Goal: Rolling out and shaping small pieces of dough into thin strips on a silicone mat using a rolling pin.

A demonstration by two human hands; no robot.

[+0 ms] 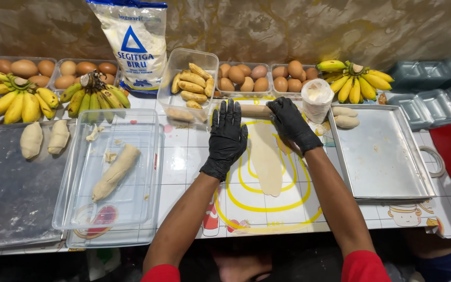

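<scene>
1. Flat on the counter, both black-gloved hands press a wooden rolling pin.
2. Left hand lies open, fingers spread over the pin's left end.
3. Right hand rests palm-down on its right end, not clenched.
4. Rolled dough strip stretches from the pin toward the near edge, between the forearms.
5. Clear tray at left holds a dough log; a metal tray sits right.
</scene>
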